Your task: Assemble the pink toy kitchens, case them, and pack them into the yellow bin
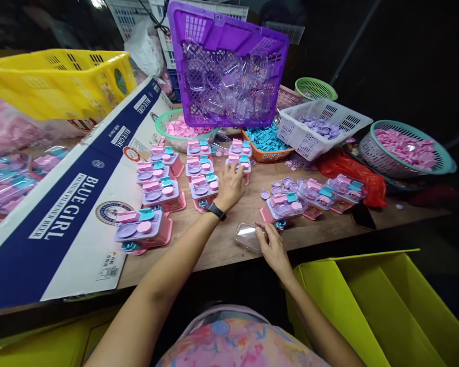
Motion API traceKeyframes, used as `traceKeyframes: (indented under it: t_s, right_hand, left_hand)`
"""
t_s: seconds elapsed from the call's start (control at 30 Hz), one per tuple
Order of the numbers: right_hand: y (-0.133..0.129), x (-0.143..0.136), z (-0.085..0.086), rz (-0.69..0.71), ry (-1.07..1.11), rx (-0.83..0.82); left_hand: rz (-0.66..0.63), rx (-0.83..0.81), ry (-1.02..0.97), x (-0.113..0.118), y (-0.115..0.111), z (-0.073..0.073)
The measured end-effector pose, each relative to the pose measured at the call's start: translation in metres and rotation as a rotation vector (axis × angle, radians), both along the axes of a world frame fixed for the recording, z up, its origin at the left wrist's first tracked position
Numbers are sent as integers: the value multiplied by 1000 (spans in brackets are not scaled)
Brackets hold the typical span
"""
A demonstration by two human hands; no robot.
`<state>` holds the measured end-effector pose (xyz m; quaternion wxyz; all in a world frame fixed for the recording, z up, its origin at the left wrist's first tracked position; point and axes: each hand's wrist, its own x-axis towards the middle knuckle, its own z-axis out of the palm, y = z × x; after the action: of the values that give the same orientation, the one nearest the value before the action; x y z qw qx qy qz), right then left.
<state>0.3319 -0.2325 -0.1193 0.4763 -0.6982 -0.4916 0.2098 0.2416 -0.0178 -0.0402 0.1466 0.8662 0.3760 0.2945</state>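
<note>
My left hand (pixel 230 188), with a black band at the wrist, reaches over a pink and purple toy set (pixel 238 162) in the right one of the rows; its fingertips are at the set's near edge, and whether they grip it is unclear. My right hand (pixel 271 244) holds a clear plastic cover (pixel 248 236) by its right side, low over the table's front edge. Just beyond that hand stands a toy set (pixel 283 208) with a purple top. Farther right, two sets (pixel 316 196) sit under clear covers. More uncovered sets (pixel 142 228) stand in rows on the left.
A purple basket (pixel 229 122) of clear covers leans at the back. Baskets of pink, blue and purple parts surround it, including a white basket (pixel 290 133). A Blue Girl cardboard sheet (pixel 80 204) borders the left. Loose purple dishes (pixel 265 194) lie mid-table, and a phone (pixel 363 217) lies right.
</note>
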Motion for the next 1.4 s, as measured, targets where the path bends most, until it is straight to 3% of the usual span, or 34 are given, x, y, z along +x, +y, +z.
traceKeyframes:
  t_s: [0.1, 0.17, 0.33, 0.47, 0.57, 0.63, 0.7, 0.77, 0.87, 1.0, 1.13, 1.23, 1.4]
  right_hand:
    - [-4, -6, -3, 36, -123, 11]
    - [-8, -8, -4, 92, -186, -17]
    - [-12, -5, 0, 193, -266, -70]
    - [-18, -1, 10, 145, -151, -76]
    - [-26, 2, 18, 86, 90, -92]
    - [-31, 3, 23, 102, 301, -96]
    - [-34, 5, 30, 139, 441, -83]
    - [-33, 5, 40, 177, 471, -58]
    - [-18, 4, 58, 225, 356, 24]
    - [19, -7, 85, 332, 30, 135]
    - [46, -22, 104, 615, -304, 118]
    - [49, -23, 112, 776, -459, 53]
    - [45, -9, 119, 918, -500, -14]
  left_hand:
    - [265, 99, 250, -42, 3, 20]
    - [307, 44, 352, -67, 2, 23]
    - [173, 32, 365, -101, -21, 17]
    - [21, 0, 230, -124, -56, 12]
    - [-59, 48, -23, -148, -76, 0]
    - [12, 50, -176, -163, -83, -17]
    - [64, -66, -287, -173, -87, -37]
    - [64, -203, -369, -177, -92, -55]
    - [85, -238, -431, -173, -109, -70]
    - [83, -317, -469, -161, -140, -69]
    - [120, -369, -509, -153, -158, -67]
    - [144, -370, -533, -150, -164, -68]
    - [158, -408, -580, -147, -172, -67]
